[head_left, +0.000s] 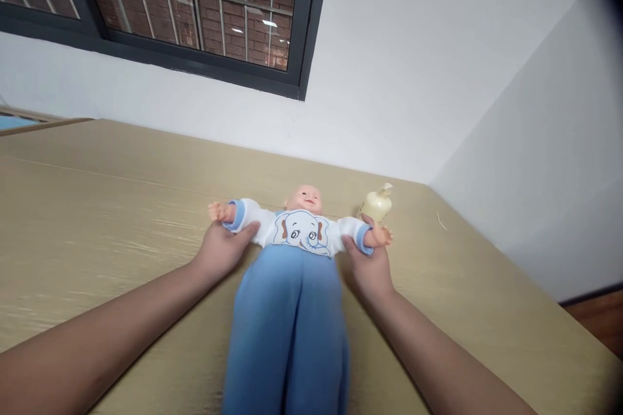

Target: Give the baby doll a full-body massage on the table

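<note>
A baby doll lies on its back on the wooden table, its head away from me and its arms spread. It wears a white top with an elephant print and blue cuffs, and blue trousers reach toward me. My left hand is closed around the doll's sleeved arm on the left, thumb on top. On the other side my right hand grips the doll's other arm near the cuff. The fingers of both hands are partly hidden beneath the sleeves.
Just beyond my right hand stands a cream-coloured bottle. A thin pale strand lies to its right on the wooden tabletop. White walls and a dark-framed barred window rise behind the table.
</note>
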{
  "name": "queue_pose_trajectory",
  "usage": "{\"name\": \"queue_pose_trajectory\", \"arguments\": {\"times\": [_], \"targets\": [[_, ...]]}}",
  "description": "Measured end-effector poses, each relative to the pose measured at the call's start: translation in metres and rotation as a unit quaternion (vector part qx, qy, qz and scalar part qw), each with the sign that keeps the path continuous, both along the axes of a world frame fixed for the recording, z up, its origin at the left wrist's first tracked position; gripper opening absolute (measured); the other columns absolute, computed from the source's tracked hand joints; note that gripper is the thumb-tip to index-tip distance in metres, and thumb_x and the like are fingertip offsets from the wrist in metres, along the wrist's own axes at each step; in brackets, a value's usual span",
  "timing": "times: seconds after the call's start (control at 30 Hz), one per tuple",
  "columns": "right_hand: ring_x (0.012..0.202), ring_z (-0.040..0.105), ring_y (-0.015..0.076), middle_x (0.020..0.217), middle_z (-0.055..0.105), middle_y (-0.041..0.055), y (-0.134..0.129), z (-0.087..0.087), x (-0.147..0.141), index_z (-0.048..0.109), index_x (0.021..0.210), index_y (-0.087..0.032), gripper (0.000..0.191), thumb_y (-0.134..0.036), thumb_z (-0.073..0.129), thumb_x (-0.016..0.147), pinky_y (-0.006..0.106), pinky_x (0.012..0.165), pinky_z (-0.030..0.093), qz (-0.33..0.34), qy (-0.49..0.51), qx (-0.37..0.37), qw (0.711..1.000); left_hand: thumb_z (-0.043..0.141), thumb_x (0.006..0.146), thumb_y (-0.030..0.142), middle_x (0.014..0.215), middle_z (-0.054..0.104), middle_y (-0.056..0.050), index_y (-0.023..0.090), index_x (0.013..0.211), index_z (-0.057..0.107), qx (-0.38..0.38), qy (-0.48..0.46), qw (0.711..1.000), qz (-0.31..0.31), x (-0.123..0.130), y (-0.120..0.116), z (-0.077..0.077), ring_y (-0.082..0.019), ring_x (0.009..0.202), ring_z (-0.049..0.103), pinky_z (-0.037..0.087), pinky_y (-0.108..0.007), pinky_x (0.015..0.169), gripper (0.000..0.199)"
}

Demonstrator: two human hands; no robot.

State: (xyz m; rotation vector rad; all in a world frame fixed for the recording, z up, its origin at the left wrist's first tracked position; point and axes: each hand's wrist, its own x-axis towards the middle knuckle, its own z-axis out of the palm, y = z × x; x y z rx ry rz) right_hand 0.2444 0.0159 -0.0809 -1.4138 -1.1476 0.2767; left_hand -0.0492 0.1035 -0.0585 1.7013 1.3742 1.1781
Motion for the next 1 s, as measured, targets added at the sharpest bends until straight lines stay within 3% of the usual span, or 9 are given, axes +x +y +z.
{"name": "queue_pose_trajectory", "arguments": {"times": [0.17,0.27,0.37,0.5,0.6,0.7,0.83,0.93,1.0], "targets": [[0.138,0.05,0.032,0.148,0.05,0.0123,-0.011,0.005,-0.009,0.045,0.148,-0.028,0.066,-0.026,0.067,0.086,0.054,0.115,0.042,0.058,-0.195,0.005,0.979,0.066,0.085,0.045,0.131,0.068,-0.008,0.023,0.137,0.054,0.102,0.139,0.983,-0.064,0.002,-0.014,0.01,-0.031,0.113,0.068,0.053,-0.038,0.092,0.057],[0.143,0.044,0.0334,0.158,0.039,0.0097,-0.016,0.006,-0.011,0.041,0.151,-0.036,0.077,-0.01,0.06,0.081,0.056,0.11,0.048,0.094,-0.302,-0.024,0.948,0.057,0.09,0.036,0.13,0.069,-0.006,0.027,0.139,0.054,0.133,0.263,0.946,-0.133,0.003,-0.02,0.014,-0.031,0.111,0.069,0.054,-0.038,0.088,0.05],[0.144,0.043,0.0355,0.164,0.029,0.0067,-0.018,0.01,-0.013,0.041,0.151,-0.042,0.089,0.0,0.056,0.074,0.055,0.099,0.056,0.115,-0.368,-0.062,0.92,0.052,0.087,0.021,0.142,0.061,-0.01,0.025,0.146,0.05,0.184,0.339,0.908,-0.165,0.004,-0.022,0.013,-0.033,0.121,0.064,0.054,-0.041,0.092,0.059],[0.143,0.045,0.035,0.163,0.034,0.0042,-0.018,0.015,-0.016,0.047,0.146,-0.047,0.081,0.0,0.053,0.08,0.056,0.101,0.055,0.133,-0.43,-0.065,0.891,0.044,0.091,0.017,0.147,0.055,-0.015,0.024,0.145,0.054,0.197,0.391,0.883,-0.169,0.008,-0.024,0.011,-0.037,0.118,0.065,0.054,-0.048,0.091,0.056],[0.145,0.042,0.0336,0.16,0.038,0.0062,-0.016,0.015,-0.017,0.048,0.146,-0.044,0.075,-0.001,0.05,0.083,0.055,0.104,0.052,0.143,-0.444,-0.068,0.882,0.043,0.091,0.017,0.148,0.054,-0.018,0.021,0.144,0.055,0.203,0.4,0.876,-0.177,0.01,-0.024,0.012,-0.039,0.12,0.063,0.053,-0.052,0.094,0.054],[0.146,0.042,0.0301,0.159,0.04,0.0081,-0.016,0.014,-0.014,0.045,0.15,-0.037,0.083,0.003,0.049,0.077,0.051,0.108,0.051,0.138,-0.417,-0.081,0.895,0.047,0.088,0.015,0.145,0.057,-0.014,0.02,0.143,0.054,0.202,0.368,0.889,-0.183,0.009,-0.022,0.014,-0.034,0.123,0.062,0.053,-0.045,0.097,0.055],[0.142,0.047,0.0288,0.155,0.046,0.0085,-0.015,0.015,-0.006,0.042,0.151,-0.031,0.079,-0.005,0.058,0.078,0.048,0.112,0.048,0.131,-0.342,-0.063,0.928,0.06,0.087,0.03,0.124,0.07,-0.006,0.023,0.126,0.063,0.15,0.221,0.949,-0.167,0.001,-0.01,0.013,-0.028,0.112,0.067,0.053,-0.036,0.095,0.039],[0.135,0.054,0.0303,0.147,0.055,0.0092,-0.01,0.013,0.004,0.046,0.147,-0.029,0.068,-0.023,0.068,0.083,0.051,0.115,0.044,0.099,-0.226,-0.049,0.968,0.071,0.08,0.041,0.104,0.074,-0.006,0.02,0.107,0.067,0.061,0.089,0.987,-0.117,-0.007,0.005,0.005,-0.03,0.098,0.07,0.055,-0.038,0.087,0.036],[0.133,0.055,0.0316,0.143,0.059,0.0096,-0.005,0.009,0.012,0.05,0.144,-0.027,0.064,-0.032,0.072,0.084,0.055,0.117,0.04,0.075,-0.103,-0.045,0.991,0.077,0.074,0.042,0.102,0.074,-0.008,0.019,0.101,0.068,0.012,0.02,0.997,-0.075,-0.011,0.015,-0.003,-0.034,0.102,0.069,0.055,-0.041,0.088,0.038]]}}
